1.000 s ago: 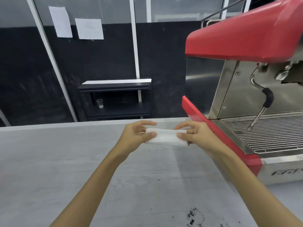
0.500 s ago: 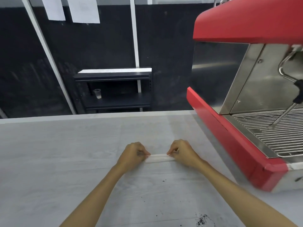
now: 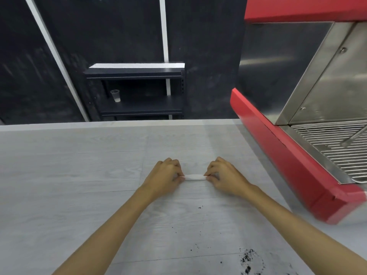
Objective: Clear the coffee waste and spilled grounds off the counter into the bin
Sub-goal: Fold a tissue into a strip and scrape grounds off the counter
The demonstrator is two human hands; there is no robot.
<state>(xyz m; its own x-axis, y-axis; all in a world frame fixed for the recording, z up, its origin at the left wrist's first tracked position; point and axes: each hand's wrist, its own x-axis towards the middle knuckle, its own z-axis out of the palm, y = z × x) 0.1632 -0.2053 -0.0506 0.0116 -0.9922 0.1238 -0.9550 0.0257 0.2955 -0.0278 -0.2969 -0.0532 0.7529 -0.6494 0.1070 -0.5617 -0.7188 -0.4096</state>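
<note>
While pinched on one folded tissue (image 3: 195, 177) | left hand (image 3: 165, 178) | right hand (image 3: 226, 178) | two hands.

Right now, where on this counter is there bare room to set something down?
The whole left side of the counter, from the left hand out to the far edge, is bare. The strip between the folded tissue and the far edge is free too. The near right is dirty: spilled grounds. The espresso machine blocks the right.

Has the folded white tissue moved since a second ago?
Yes. The folded white tissue, pinched between left hand and right hand, came down and nearer, from the counter's far edge to its surface.
</note>
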